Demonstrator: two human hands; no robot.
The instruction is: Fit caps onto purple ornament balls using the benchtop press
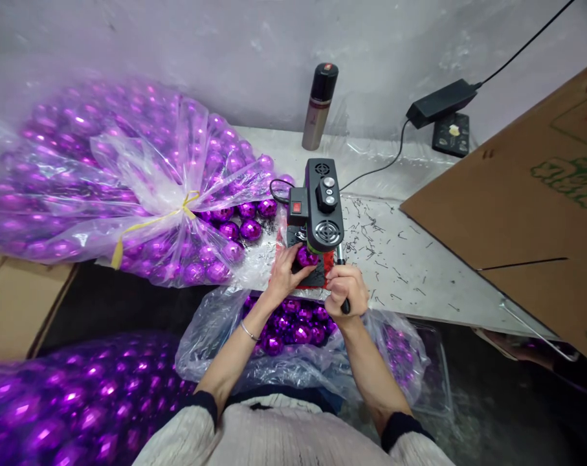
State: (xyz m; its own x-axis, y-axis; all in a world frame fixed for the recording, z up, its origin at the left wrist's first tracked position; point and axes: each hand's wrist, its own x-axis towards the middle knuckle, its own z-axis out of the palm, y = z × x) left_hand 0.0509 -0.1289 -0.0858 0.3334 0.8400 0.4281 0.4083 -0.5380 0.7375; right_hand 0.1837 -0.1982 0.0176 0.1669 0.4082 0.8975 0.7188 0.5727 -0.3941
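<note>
A small black bench drill press (324, 206) stands on the white table with its head over a red and black base. Under its head sits a shiny purple faceted ball (307, 256). My left hand (284, 275) grips this ball from the left, thumb and fingers around its sides. Wrapped round the black-ended metal lever (345, 305) at the machine's right is my right hand (347, 289), in a closed fist. The machine's head hides the top of the ball. Below the table edge, an open plastic bag (210, 353) holds several more purple balls (301, 334).
A big tied clear bag of purple balls (142, 194) lies at the left. Behind the machine stands a spray can (320, 107). Black shavings litter the white table (400, 259). A power adapter (441, 103) and a cardboard box (526, 213) are at the right.
</note>
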